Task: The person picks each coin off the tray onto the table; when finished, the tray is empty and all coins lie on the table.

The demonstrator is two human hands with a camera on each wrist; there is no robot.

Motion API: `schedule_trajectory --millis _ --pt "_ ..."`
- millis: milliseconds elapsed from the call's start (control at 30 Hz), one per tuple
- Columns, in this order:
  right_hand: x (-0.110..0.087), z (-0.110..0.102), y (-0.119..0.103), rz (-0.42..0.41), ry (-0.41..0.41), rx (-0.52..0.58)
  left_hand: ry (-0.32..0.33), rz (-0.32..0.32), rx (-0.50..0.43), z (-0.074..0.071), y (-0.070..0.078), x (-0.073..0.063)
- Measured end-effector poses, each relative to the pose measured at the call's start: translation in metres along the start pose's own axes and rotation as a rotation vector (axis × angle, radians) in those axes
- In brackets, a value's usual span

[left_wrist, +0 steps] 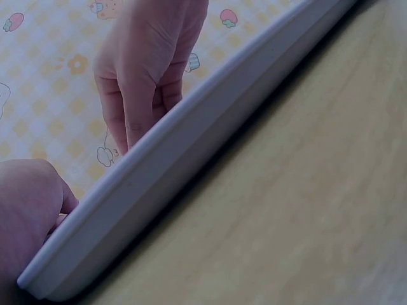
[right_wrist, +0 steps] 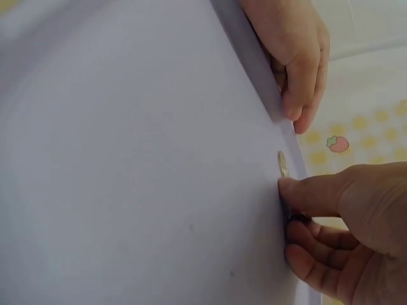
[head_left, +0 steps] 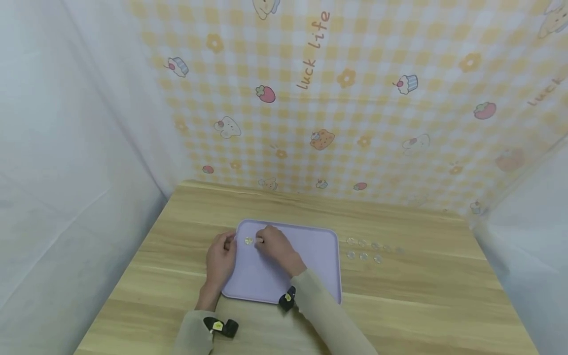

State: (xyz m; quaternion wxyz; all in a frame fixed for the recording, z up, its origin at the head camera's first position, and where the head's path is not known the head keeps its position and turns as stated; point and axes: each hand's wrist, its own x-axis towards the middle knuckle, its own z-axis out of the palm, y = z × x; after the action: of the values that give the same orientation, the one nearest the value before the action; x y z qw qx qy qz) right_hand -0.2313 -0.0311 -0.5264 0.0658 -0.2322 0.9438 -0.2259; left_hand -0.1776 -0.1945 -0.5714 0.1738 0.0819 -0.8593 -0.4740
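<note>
A pale purple tray (head_left: 301, 276) lies on the wooden table. My left hand (head_left: 221, 259) holds its left edge, fingers bent at the rim, as the right wrist view also shows. Inside the tray, near its upper left corner, lies a shiny round coin (head_left: 248, 240). Just right of that coin is my right hand (head_left: 276, 245), thumb and fingertips brought together low over the tray floor. A small pale piece shows at its fingertips, seemingly another coin, mostly hidden. In the right wrist view the lying coin (right_wrist: 283, 164) is right by the thumb tip.
Right of the tray, several clear-looking coins (head_left: 364, 256) lie in two rows on the wooden table (head_left: 421, 296). A yellow checked cloth (head_left: 346, 108) hangs behind the table, and white cloth (head_left: 66, 148) hangs at the sides.
</note>
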Motion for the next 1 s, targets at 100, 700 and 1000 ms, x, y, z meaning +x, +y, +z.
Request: schedule_trajectory --millis 100,700,1000 --pt "-0.001 -0.001 -0.003 0.034 -0.006 -0.004 -0.001 0.000 0.003 0.002 -0.002 0.000" --pt "-0.002 -0.001 -0.010 0.112 0.030 -0.079 0.008 0.003 -0.001 -0.001 0.000 0.000" --pt "-0.005 -0.002 -0.003 0.114 0.041 -0.051 -0.010 0.000 0.010 0.001 -0.001 -0.001"
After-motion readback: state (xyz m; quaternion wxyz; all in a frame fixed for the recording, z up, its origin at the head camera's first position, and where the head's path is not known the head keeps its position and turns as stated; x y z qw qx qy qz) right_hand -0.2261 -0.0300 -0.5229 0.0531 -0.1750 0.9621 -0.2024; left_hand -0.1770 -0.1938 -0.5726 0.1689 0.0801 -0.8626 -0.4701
